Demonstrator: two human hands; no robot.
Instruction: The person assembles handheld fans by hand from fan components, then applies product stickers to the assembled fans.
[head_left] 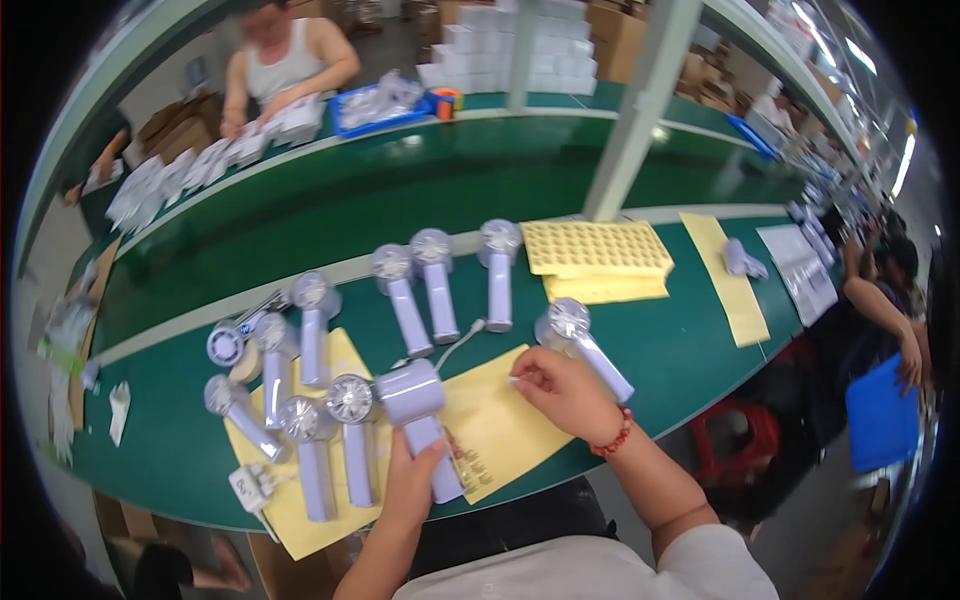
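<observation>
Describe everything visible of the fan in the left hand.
The fan is pale lavender, smooth and plastic-looking, with a drum-shaped head and straight handle. The head's curved side shows; no grille is visible. It lies tilted, head away from the wearer. The left hand grips the handle, over the yellow sheet; contact with the sheet is unclear.

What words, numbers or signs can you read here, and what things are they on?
None that I can read surely.
White charger: a dark mark, too small to make out.
Yellow sheet: small brownish marks near its lower edge, too blurred to tell if they are letters.
Lavender fan in the left hand: no readable words.
Stacked white boxes: too far away.
</observation>
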